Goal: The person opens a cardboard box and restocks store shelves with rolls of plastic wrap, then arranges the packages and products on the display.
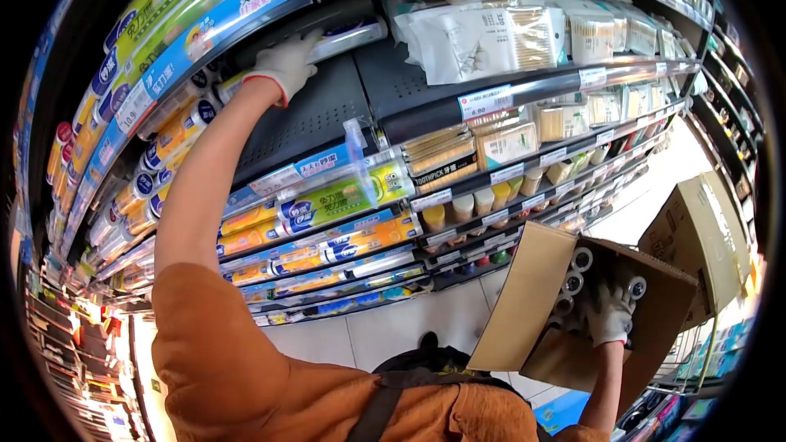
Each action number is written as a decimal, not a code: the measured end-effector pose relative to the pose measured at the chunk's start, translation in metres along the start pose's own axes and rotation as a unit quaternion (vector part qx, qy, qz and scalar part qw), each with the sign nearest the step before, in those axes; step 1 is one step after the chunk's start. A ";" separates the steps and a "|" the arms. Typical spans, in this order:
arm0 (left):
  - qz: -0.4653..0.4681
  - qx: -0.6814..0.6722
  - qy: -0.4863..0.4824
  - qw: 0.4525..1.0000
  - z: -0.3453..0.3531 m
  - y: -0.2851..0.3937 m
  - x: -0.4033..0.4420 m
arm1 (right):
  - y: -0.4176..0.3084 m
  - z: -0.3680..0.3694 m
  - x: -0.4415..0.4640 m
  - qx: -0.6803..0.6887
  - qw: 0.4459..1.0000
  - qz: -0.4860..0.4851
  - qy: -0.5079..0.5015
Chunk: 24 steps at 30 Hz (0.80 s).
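Observation:
My left hand (285, 67), in a white glove with a red cuff, reaches onto an upper shelf. Its fingers rest on a wrapped roll (350, 39) lying near the back; how firmly they hold it is unclear. My right hand (610, 315), also gloved, is down inside an open cardboard box (524, 299) at the lower right. Several rolls (581, 259) stand on end in the box, their round ends showing, some right beside my right fingers. What those fingers hold, if anything, is hard to make out.
Packs of toothpicks and skewers (483, 37) fill the shelf to the right. Boxed green and orange rolls (327, 200) line the lower shelves. A second carton (696, 237) stands behind the open box, above a wire cart (696, 352). Tiled floor (385, 331) shows below.

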<state>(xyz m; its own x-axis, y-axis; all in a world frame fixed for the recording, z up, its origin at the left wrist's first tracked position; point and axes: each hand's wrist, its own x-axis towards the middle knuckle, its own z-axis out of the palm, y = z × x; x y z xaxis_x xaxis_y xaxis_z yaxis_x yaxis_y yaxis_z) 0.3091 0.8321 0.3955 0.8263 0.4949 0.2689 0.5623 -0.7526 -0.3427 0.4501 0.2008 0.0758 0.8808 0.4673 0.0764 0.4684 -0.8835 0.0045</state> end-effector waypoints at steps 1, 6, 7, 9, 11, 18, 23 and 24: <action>-0.007 -0.011 -0.011 1.000 0.003 -0.001 0.005 | 0.003 0.000 0.005 0.001 0.999 0.018 -0.029; 0.002 -0.018 0.006 1.000 0.040 -0.022 0.035 | 0.012 0.049 0.031 -0.143 0.988 0.033 -0.050; 0.007 -0.011 0.010 1.000 0.043 -0.025 0.034 | 0.010 0.052 0.036 -0.158 0.984 0.052 -0.066; -0.020 -0.003 -0.055 0.998 0.025 -0.010 0.028 | -0.010 0.014 0.050 -0.078 0.983 0.071 -0.149; -0.030 -0.005 -0.073 0.997 0.016 -0.008 0.026 | -0.010 0.002 0.061 0.007 0.977 0.072 -0.202; 0.005 -0.062 0.020 0.998 0.001 0.021 0.003 | 0.028 -0.028 0.054 0.218 0.966 0.124 -0.057; 0.312 -0.232 0.312 0.867 -0.069 0.127 -0.073 | 0.028 -0.183 0.007 0.410 0.903 0.119 0.049; 0.367 -0.209 0.368 0.828 -0.081 0.150 -0.093 | 0.019 -0.211 -0.005 0.403 0.907 0.101 0.072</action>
<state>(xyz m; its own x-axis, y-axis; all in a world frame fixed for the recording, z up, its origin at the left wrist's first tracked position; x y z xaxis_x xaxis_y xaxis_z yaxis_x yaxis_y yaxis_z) 0.3139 0.6377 0.3920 0.6093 -0.4465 0.6553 -0.2715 -0.8939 -0.3567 0.4402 0.1749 0.2855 0.9631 0.2388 0.1240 0.2486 -0.6137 -0.7493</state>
